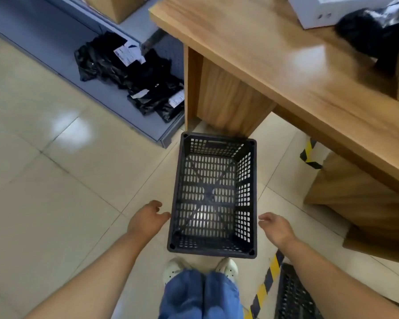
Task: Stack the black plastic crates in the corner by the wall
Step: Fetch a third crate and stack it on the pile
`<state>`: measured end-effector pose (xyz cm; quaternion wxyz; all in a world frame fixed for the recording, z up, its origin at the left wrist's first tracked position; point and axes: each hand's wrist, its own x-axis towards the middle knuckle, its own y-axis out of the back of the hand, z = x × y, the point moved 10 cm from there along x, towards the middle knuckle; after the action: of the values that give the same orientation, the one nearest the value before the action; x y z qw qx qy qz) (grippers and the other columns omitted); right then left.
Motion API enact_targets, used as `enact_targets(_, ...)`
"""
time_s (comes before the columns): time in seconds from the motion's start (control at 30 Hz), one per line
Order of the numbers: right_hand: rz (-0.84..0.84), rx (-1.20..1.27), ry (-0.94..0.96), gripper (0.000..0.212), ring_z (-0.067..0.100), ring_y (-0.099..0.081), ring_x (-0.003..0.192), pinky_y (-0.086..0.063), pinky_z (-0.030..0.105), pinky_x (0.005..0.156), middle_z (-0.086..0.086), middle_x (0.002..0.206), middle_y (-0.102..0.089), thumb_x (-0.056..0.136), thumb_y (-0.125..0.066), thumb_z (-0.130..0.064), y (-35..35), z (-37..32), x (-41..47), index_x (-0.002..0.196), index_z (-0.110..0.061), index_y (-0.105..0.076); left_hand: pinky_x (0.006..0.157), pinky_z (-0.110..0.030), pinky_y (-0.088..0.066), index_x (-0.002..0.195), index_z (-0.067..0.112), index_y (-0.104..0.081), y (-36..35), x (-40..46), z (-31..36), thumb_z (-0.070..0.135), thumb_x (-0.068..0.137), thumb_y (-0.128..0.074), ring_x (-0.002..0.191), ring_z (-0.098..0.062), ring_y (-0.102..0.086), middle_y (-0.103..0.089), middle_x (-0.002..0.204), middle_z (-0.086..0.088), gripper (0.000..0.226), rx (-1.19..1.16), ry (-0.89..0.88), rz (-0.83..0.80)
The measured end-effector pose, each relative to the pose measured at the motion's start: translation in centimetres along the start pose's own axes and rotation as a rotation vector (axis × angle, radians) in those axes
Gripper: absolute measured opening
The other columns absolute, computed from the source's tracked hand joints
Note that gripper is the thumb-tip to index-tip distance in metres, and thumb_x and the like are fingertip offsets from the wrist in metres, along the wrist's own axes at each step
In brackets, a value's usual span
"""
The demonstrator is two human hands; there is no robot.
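Glossy pale tiled floor (44, 180) — wooden desk (274, 54) right, grey shelf base (62, 40) behind.

The crate (213, 192) is black, its walls and base pierced in a grid of small slots. The floor (44, 180) is pale cream tile with dark grout lines. The table (286, 65) is warm wood grain. The floor tape (266, 282) is striped yellow and black. The bags (134, 79) are black with white labels; the trousers (200, 295) are blue, the shoes (174, 268) white.

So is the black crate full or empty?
Empty. The crate sits upright on the floor, and its bare slotted bottom shows.
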<state>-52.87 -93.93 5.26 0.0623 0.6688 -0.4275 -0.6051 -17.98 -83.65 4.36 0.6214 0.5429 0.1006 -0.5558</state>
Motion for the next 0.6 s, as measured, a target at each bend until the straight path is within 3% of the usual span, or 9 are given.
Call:
enact_targets(0.2,-0.011,0.049,-0.061,0.034,0.018,-0.049,0.083,-0.039,0.028,0.076,0.006,0.097,-0.058,0.091,-0.048,-0.015,-2.3,1.7,8.4,0.125,-0.011,-0.053,0.097,-0.031,-0.040,0.135,0.016,-0.047,-4.8,8.8,0.0,0.044,0.092,-0.049,0.115,-0.022,-0.051,-0.054,0.134,-0.009,0.051,-0.269,0.049,-0.079)
enact_targets(0.3,-0.022,0.065,-0.043,0.044,0.020,-0.051,0.090,-0.039,0.029,0.080,0.011,0.120,-0.058,0.093,-0.047,-0.019,-3.6,1.9,12.2,0.136,-0.011,-0.043,0.111,-0.040,-0.030,0.139,0.014,-0.044,-6.7,12.4,-0.3,0.051,0.096,-0.034,0.126,-0.024,-0.045,-0.049,0.139,-0.011,0.058,-0.539,0.130,-0.108)
enact_targets(0.37,-0.009,0.166,-0.049,0.049,0.025,-0.052,0.109,-0.038,0.033,0.091,0.013,0.135,-0.051,0.094,-0.047,-0.023,-4.1,2.1,14.6,0.140,-0.009,-0.037,0.115,-0.042,-0.023,0.141,0.015,-0.041,-8.0,14.3,-0.5,0.052,0.098,-0.024,0.133,-0.024,-0.039,-0.044,0.144,-0.011,0.060,-0.661,0.166,-0.132)
enact_targets(0.47,-0.010,0.318,-0.097,0.056,0.029,-0.041,0.129,-0.032,0.042,0.106,0.013,0.145,-0.041,0.096,-0.040,-0.038,-4.7,2.7,17.5,0.143,-0.009,-0.032,0.116,-0.044,-0.019,0.142,0.016,-0.040,-9.2,16.6,-1.3,0.055,0.097,-0.015,0.138,-0.024,-0.034,-0.040,0.148,-0.010,0.065,-0.816,0.223,-0.129)
enact_targets(0.6,-0.083,0.716,-0.157,0.059,0.025,-0.033,0.136,-0.020,0.047,0.113,0.006,0.149,-0.037,0.097,-0.028,-0.051,-5.9,2.6,19.6,0.144,-0.016,-0.033,0.114,-0.047,-0.023,0.142,0.017,-0.040,-11.3,18.5,-2.3,0.063,0.093,-0.009,0.130,-0.025,-0.044,-0.049,0.141,-0.007,0.074,-1.080,0.288,-0.199)
